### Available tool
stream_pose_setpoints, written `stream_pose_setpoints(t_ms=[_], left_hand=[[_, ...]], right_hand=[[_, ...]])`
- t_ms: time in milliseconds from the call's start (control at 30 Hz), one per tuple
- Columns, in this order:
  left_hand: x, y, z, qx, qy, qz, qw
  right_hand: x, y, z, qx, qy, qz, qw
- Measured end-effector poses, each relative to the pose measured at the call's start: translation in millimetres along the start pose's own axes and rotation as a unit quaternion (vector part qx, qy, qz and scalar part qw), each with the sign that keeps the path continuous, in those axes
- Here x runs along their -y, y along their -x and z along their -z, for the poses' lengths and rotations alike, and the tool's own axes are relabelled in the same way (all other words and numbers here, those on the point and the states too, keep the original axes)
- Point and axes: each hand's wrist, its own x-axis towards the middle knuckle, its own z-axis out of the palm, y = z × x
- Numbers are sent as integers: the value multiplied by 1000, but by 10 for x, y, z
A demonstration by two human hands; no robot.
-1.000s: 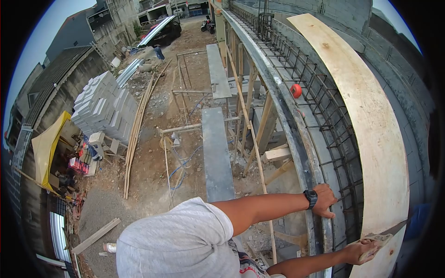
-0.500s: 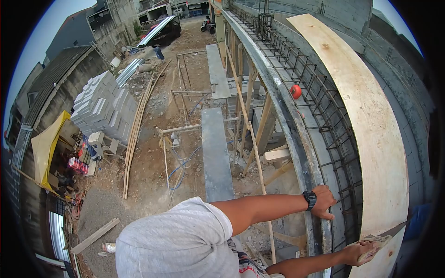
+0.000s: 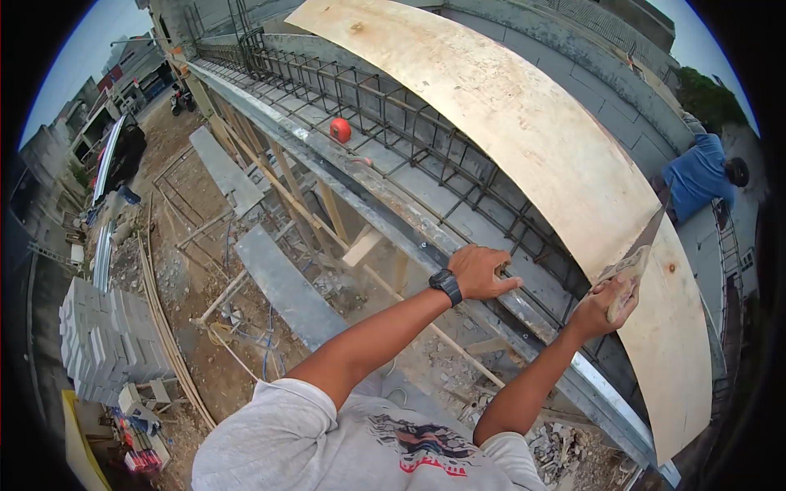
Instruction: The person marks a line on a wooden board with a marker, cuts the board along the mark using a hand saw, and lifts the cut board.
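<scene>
My right hand point(image 3: 607, 304) is closed round the pale handle of a handsaw point(image 3: 651, 231). The saw's dark blade points away from me and lies across a long plywood sheet point(image 3: 524, 123), at a line dividing the sheet's long part from its near part. My left hand point(image 3: 481, 274), with a watch on the wrist, leans on the edge of the formwork rail point(image 3: 393, 200), thumb apart from the fingers. Its fingertips bend over the far side and are partly hidden. Behind the rail, the plywood rests above a rebar cage point(image 3: 426, 151).
A red round tool, perhaps a tape measure point(image 3: 340, 129), sits beside the rebar. A person in blue point(image 3: 700, 176) is at the far right. Below are scaffold planks point(image 3: 286, 282), bamboo poles point(image 3: 160, 303) and stacked grey blocks point(image 3: 115, 340). The rail borders a drop to the ground.
My view has turned to the right, so the rail and plywood now run diagonally and the person in blue shows. The saw blade is now more visible; my left hand stays on the rail.
</scene>
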Motion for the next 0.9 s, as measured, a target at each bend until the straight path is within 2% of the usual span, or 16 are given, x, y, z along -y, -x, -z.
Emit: stream_pose_setpoints(t_ms=[67,100,167,267,400,467,533,600,700,800,833,900], left_hand=[[-122,-93,74,20,126,89,988],[-129,-164,21,-11,210,106,972],[-309,-384,36,-34,295,90,951],[-704,-893,64,-76,332,-59,938],[-1077,-1791,5,-135,206,-209,946],[-1138,-2266,-147,-161,70,-267,948],[-1182,-2686,-346,-157,17,-306,939],[-1205,-3020,-600,-231,-74,-361,900],[-1368,-3223,-752,-82,-151,-329,929],[-1595,-3283,-685,69,-142,-226,961],[-1551,-3316,-759,25,-131,-242,961],[-1584,-3361,-745,28,-131,-238,962]], right_hand=[[18,-21,-12,2,15,16,1000],[46,-21,-28,2,13,21,1000],[95,-15,-36,8,28,21,999],[74,2,-57,1,73,28,997],[47,14,-89,-3,107,40,993],[80,14,-109,-7,107,32,994],[16,12,-100,-16,122,47,991],[25,35,-113,-19,119,42,992],[43,7,-137,-25,105,38,993],[171,15,-160,-24,107,21,994],[221,38,-155,-22,110,11,994],[266,223,-75,-21,115,-2,993]])
